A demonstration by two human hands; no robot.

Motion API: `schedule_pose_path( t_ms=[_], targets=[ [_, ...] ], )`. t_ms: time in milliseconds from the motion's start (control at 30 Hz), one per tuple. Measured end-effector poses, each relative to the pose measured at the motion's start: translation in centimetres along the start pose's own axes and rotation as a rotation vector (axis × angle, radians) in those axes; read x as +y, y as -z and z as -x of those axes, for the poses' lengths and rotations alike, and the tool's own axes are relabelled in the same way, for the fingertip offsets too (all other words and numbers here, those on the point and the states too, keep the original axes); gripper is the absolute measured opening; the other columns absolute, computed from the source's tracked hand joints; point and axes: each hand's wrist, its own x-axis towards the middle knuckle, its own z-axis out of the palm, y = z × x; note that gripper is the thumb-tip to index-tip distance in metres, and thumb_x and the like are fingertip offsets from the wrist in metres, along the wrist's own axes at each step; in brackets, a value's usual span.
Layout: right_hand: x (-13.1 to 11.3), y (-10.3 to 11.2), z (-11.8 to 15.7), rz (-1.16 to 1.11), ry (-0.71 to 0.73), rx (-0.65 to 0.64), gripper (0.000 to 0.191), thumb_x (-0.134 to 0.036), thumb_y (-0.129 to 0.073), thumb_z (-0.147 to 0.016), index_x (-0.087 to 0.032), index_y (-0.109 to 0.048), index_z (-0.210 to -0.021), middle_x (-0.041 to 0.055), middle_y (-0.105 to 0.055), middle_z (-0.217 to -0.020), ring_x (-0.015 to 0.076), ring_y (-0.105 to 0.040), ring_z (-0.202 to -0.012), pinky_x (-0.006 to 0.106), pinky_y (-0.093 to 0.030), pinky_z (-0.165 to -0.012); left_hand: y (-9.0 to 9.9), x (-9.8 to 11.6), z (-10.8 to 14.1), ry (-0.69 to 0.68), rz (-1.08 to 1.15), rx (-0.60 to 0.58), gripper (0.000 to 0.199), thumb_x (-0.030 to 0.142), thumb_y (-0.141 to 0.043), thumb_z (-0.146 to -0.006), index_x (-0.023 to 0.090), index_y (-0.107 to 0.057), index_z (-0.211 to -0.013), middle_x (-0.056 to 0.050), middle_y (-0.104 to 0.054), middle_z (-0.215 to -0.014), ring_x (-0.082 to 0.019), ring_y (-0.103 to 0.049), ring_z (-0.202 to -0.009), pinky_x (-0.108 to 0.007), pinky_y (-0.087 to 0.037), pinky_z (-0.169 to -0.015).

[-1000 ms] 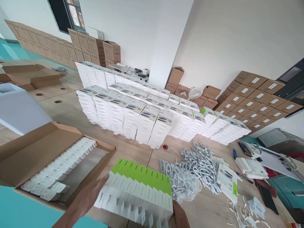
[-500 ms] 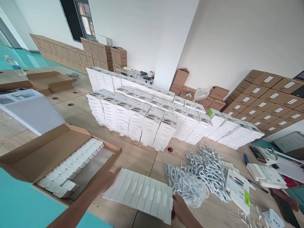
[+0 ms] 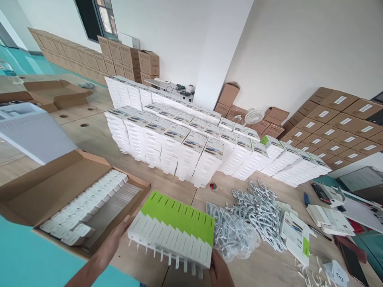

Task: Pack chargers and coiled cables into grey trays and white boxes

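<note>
One row of green-and-white boxes (image 3: 176, 223): I am gripping it between left fingers (image 3: 126, 221) and right fingers (image 3: 216, 260) (one set per end, parted by its length).

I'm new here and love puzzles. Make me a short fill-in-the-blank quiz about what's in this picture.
1. Between the left hand and right hand, the row of slim boxes shows white and bright ____.
2. The open cardboard box lies nearest to the person's ____ hand.
3. On the table, just right of the row, lies a heap of coiled, pale ____.
4. Near the brown cartons at the back is a white, round-headed ____.

Missing words: green; left; cables; fan.
</note>
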Motion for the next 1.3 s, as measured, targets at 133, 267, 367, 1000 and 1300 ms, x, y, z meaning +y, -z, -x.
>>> schedule_pose_path(
  t_ms=[133,267,367,1000,1300],
  targets=[
    [1.2,-1.9,0.3,0.037,-0.075,0.043,0.047,-0.024,-0.045,-0.083,-0.016,-0.062,-0.126,0.0148,-0.065,-0.126,0.0305,-0.060,-0.118,0.044,-0.050,-0.100,-0.8,-3.3,0.6,0.096,0.300,-0.036,0.081,0.079,-0.056,-0.068,0.020,-0.070,-0.121,-0.009,-0.066,-0.131,-0.035,-0.036,-0.141,-0.044,-0.031,-0.119],
    [1.2,-2.6,0.0,0.068,-0.095,0.040,0.046,-0.031,-0.048,-0.086,-0.016,-0.061,-0.128,0.0153,-0.063,-0.131,0.0320,-0.057,-0.124,0.047,-0.046,-0.104,-1.9,-4.7,0.6,0.115,0.388,0.036,0.080,0.074,-0.063,-0.065,0.017,-0.068,-0.122,-0.010,-0.069,-0.127,-0.035,-0.041,-0.138,-0.044,-0.031,-0.119],
    [0.6,-2.5,-0.2,0.078,-0.080,0.051,0.044,-0.032,-0.042,-0.091,-0.017,-0.061,-0.127,0.0148,-0.064,-0.128,0.0300,-0.058,-0.122,0.044,-0.049,-0.102,-2.2,-4.3,0.9,0.144,0.396,0.071,0.074,0.070,-0.065,-0.066,0.020,-0.068,-0.120,-0.009,-0.069,-0.127,-0.036,-0.040,-0.139,-0.046,-0.030,-0.119],
    [-9.3,12.7,-2.9,0.817,0.425,0.077,0.052,-0.016,-0.038,-0.093,-0.023,-0.043,-0.144,0.0118,-0.068,-0.097,0.0222,-0.066,-0.070,0.029,-0.057,-0.055,-10.3,-0.3,0.7,0.273,0.618,-0.157,0.077,0.071,-0.052,-0.079,0.017,-0.058,-0.133,-0.012,-0.067,-0.129,-0.034,-0.059,-0.119,-0.040,-0.049,-0.094],
    [-10.4,8.1,-4.0,0.684,0.446,0.144,0.045,-0.021,-0.033,-0.098,-0.015,-0.049,-0.140,0.0143,-0.066,-0.091,0.0247,-0.067,-0.076,0.033,-0.058,-0.063,-4.8,2.3,0.8,0.333,0.456,-0.159,0.069,0.070,-0.049,-0.079,0.020,-0.062,-0.124,-0.010,-0.072,-0.117,-0.030,-0.065,-0.109,-0.037,-0.050,-0.090]
  ],
)
